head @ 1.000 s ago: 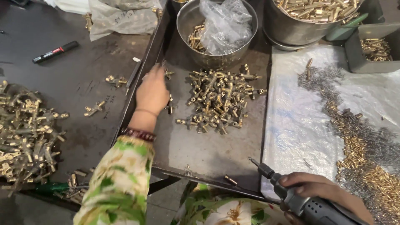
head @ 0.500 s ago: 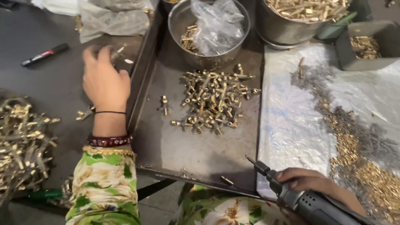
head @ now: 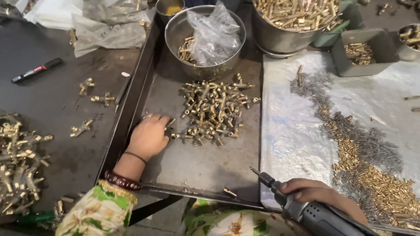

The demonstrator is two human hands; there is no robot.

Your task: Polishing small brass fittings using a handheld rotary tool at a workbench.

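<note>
In the metal tray point(head: 144, 83), my left hand point(head: 148, 137) curls over a brass fitting point(head: 174, 135) at the heap's point(head: 214, 111) nine o'clock; whether the grip has closed, I cannot tell. My right hand point(head: 321, 196) clasps the power screwdriver point(head: 302, 209), whose bit could jab a stray finger.

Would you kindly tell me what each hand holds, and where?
Right hand grips the grey power screwdriver by its body. Left hand reaches brass fittings; hold unclear.
</note>
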